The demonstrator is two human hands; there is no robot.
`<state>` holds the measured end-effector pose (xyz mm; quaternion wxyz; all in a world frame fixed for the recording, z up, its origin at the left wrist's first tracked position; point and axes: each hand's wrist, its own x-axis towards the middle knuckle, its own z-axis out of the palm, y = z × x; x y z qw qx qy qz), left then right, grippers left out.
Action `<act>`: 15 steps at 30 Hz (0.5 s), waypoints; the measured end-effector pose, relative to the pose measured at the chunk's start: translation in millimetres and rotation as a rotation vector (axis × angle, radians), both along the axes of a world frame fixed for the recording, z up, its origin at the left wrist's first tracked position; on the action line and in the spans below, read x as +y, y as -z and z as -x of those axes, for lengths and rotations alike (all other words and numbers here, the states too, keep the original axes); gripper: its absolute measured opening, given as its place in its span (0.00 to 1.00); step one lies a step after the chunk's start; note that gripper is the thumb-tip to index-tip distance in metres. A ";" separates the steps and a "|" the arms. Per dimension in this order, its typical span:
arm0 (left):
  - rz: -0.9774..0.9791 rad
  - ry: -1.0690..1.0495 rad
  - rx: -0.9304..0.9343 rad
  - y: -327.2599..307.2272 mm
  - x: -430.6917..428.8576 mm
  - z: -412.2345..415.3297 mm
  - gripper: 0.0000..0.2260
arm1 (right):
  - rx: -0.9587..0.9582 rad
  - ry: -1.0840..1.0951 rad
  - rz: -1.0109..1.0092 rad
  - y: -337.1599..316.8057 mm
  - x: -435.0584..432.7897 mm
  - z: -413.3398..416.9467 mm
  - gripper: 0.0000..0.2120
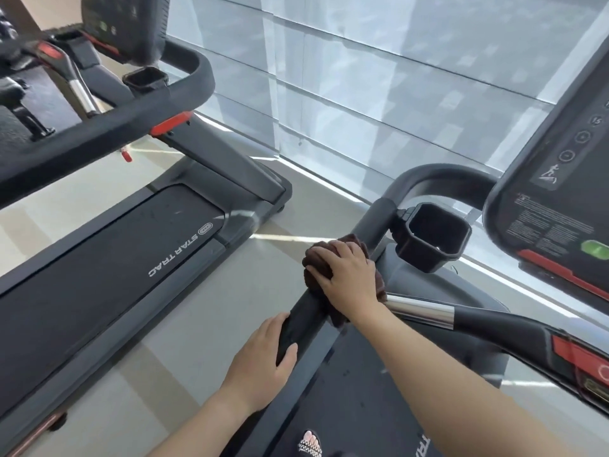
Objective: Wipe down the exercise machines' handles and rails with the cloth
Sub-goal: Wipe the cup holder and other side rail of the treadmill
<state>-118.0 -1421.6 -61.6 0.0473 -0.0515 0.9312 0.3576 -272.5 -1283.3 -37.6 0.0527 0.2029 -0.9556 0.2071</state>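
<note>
A dark brown cloth [318, 258] is wrapped around the black left side rail [379, 222] of the treadmill I stand on. My right hand [346, 275] presses down on the cloth and grips it against the rail. Lower on the same rail, at its near end, my left hand [263, 357] is closed around the black padded grip [296, 324]. A chrome centre handle [421, 310] branches off to the right just behind my right wrist.
A black cup holder [431, 237] sits right of the rail, and the console [553, 179] rises at the far right. A second Star Trac treadmill [131, 258] stands to the left across a strip of pale floor [184, 324]. Window blinds [379, 77] fill the background.
</note>
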 end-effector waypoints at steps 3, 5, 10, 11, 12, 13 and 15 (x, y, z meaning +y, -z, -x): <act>0.001 -0.008 0.011 0.4 -0.5 0.0 0.23 | -0.026 0.049 -0.076 -3.6 -7.9 16.7 0.15; -0.016 -0.025 0.012 -0.8 -1.0 -1.0 0.21 | -0.031 0.055 -0.081 -3.5 -9.1 12.3 0.15; -0.020 -0.069 0.004 -5.1 -6.9 -18.4 0.20 | 0.006 -0.063 -0.006 2.5 -16.7 -47.3 0.14; -0.018 -0.073 0.001 -5.2 -9.4 -26.3 0.20 | 0.022 -0.085 -0.009 4.2 -18.6 -58.4 0.14; -0.012 -0.073 0.000 -5.5 -12.6 -35.3 0.20 | 0.035 -0.093 -0.014 5.2 -19.4 -63.8 0.14; -0.004 -0.070 0.001 -6.1 -16.4 -44.7 0.20 | 0.038 -0.092 -0.015 4.9 -19.5 -63.8 0.14; 0.008 -0.064 0.007 -7.5 -25.4 -62.8 0.19 | 0.024 -0.061 -0.028 2.7 -20.8 -59.1 0.14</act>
